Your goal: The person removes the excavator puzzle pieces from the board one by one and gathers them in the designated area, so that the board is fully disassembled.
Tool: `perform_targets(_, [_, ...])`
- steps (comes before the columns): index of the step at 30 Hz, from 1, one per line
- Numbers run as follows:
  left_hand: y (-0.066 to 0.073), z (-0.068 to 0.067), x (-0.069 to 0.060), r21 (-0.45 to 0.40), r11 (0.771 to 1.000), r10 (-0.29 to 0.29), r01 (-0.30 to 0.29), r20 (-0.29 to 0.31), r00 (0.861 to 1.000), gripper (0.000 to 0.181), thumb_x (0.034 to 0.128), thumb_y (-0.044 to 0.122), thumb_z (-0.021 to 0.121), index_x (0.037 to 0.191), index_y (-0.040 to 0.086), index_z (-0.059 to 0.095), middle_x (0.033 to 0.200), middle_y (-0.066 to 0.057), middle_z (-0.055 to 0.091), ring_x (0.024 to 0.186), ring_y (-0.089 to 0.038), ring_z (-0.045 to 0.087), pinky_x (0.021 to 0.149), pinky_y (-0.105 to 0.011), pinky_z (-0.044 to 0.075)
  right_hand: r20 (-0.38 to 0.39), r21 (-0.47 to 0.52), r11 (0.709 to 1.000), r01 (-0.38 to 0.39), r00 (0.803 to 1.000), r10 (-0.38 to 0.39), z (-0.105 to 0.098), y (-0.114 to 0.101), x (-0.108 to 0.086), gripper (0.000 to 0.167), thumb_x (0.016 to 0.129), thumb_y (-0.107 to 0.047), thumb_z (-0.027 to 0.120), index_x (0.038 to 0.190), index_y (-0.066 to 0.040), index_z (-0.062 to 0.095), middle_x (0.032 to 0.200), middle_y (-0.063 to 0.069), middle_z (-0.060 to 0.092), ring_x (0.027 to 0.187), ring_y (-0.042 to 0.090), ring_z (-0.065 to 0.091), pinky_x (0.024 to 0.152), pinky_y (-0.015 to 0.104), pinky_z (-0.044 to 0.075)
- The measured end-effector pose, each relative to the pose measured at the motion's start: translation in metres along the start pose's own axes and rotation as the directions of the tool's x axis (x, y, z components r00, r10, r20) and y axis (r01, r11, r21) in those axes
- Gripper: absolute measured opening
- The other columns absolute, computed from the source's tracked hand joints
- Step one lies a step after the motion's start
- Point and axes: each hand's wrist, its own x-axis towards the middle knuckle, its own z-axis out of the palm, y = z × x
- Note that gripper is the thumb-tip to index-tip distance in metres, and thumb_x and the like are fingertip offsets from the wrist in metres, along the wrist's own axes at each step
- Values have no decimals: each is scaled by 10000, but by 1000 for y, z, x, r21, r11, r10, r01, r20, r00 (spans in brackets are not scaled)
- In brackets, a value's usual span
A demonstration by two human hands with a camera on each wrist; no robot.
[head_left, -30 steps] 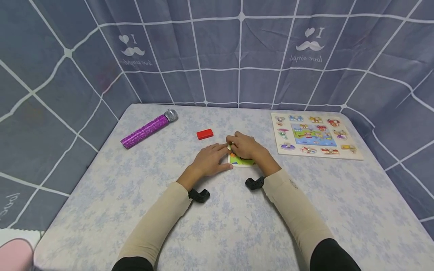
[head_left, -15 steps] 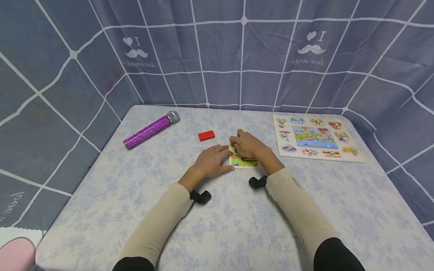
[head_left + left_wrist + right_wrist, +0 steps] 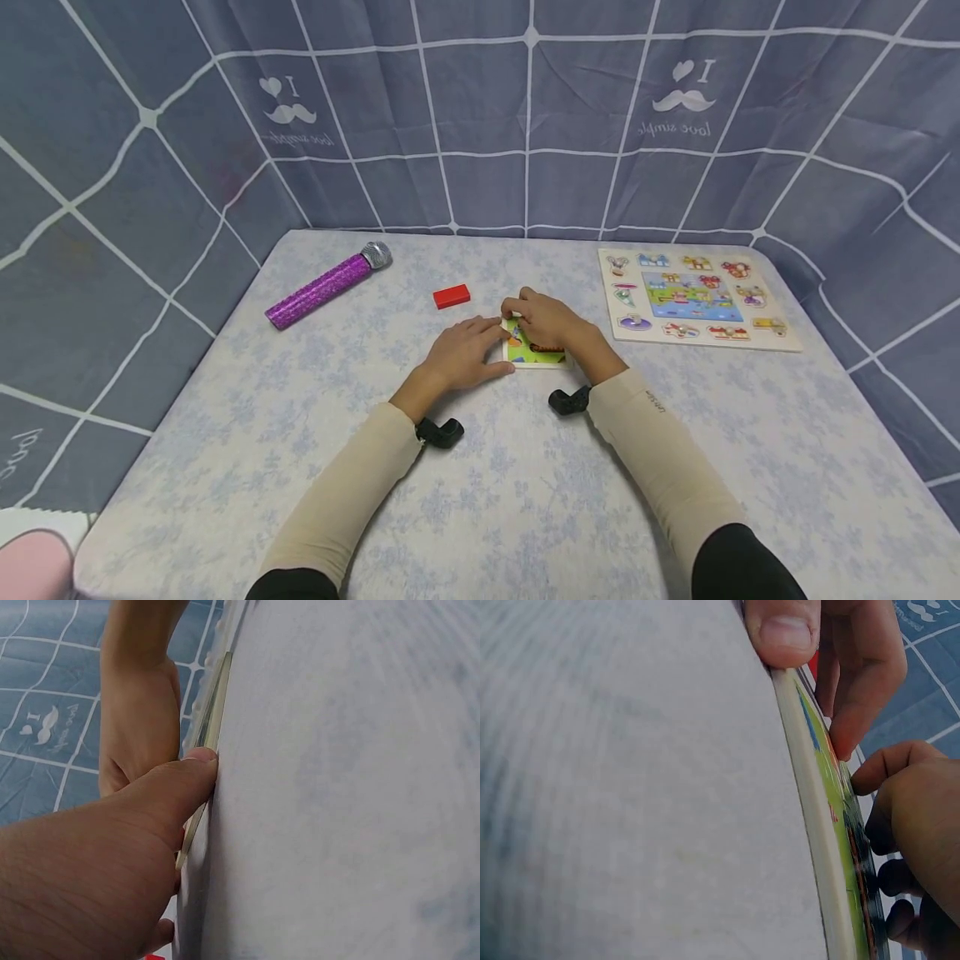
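Note:
A small board with a bright green picture and a cream edge lies on the table, partly covered by both hands. A dark brown strip shows in its picture. My left hand rests at its left side, fingers mostly straight. The left wrist view shows its thumb against the board's edge. My right hand bends over the far part of the board with curled fingers. In the right wrist view its fingertips touch or nearly touch the picture side; whether they pinch anything is hidden.
A red block lies just beyond the left hand. A glittery purple microphone is at the far left. The larger peg puzzle board lies at the far right. Grey-blue gridded curtains stand behind the table.
My right hand has shifted slightly right, uncovering more of the green picture and the dark brown strip. The left hand stays on the board; the head view sways a little.

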Motion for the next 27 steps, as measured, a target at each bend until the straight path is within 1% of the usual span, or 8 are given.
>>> perform_targets(3, [-1,0,0,-1,1000,-3,3,-7,1000,554,952,558,643,1401,242,575,1578,-54,402,1440,-322,357,1102,-536,357,3,-4,1000,-7,1000,7,-2,-3,1,220,1057,-119,458,1192,-237,584,1087,73,497,851,243,522,738,404,458])
perform_targets(8, [-1,2,1,2,1000,-13,13,2,1000,584,948,572,638,1423,241,558,1586,-38,392,1440,-307,359,1101,-531,358,20,-29,1000,-10,1000,11,-6,-6,2,203,1066,-126,454,1178,-240,580,1072,78,479,822,241,515,693,392,451])
perform_targets(11, [-1,2,1,7,1000,-14,14,2,1000,597,947,580,634,1429,238,552,1591,-33,386,1438,-302,363,1101,-528,362,19,-23,1000,-5,1000,6,-8,-7,3,204,1065,-119,442,1170,-227,579,1081,85,477,836,245,513,710,398,454])
perform_targets(14, [-2,2,1,16,1000,-15,15,0,1000,612,947,584,631,1437,228,543,1595,-28,381,1440,-299,361,1103,-526,361,9,-3,1000,4,1000,-4,-9,-8,3,169,1056,-160,439,1145,-210,574,1081,82,479,863,252,503,745,407,449])
perform_targets(16, [-2,2,0,22,1000,-16,16,-1,1000,637,947,587,628,1455,215,526,1594,-28,382,1444,-300,357,1108,-526,356,2,-5,1000,18,1000,-18,-10,-8,3,142,1039,-222,460,1127,-197,568,1068,77,487,874,257,496,763,414,442])
perform_targets(19, [-1,2,0,25,1000,-15,15,5,1000,665,952,593,617,1475,198,506,1596,-32,378,1450,-298,348,1113,-525,349,-2,-12,999,47,999,-47,-11,-7,3,159,985,-281,516,1095,-172,555,1023,61,500,857,255,490,756,410,433])
perform_targets(24, [0,0,0,27,999,-23,22,19,1000,667,956,596,607,1481,200,499,1599,-37,372,1458,-298,332,1120,-525,337,-17,7,995,100,995,-100,-12,-5,3,180,941,-260,587,1059,-131,546,951,40,536,816,234,492,746,394,419])
perform_targets(27, [0,0,0,27,999,-27,26,19,999,657,957,590,610,1479,206,501,1596,-40,377,1459,-298,332,1122,-523,336,-22,34,995,94,995,-93,-11,-4,4,199,950,-260,618,1086,-126,564,969,38,558,826,221,508,765,396,439])
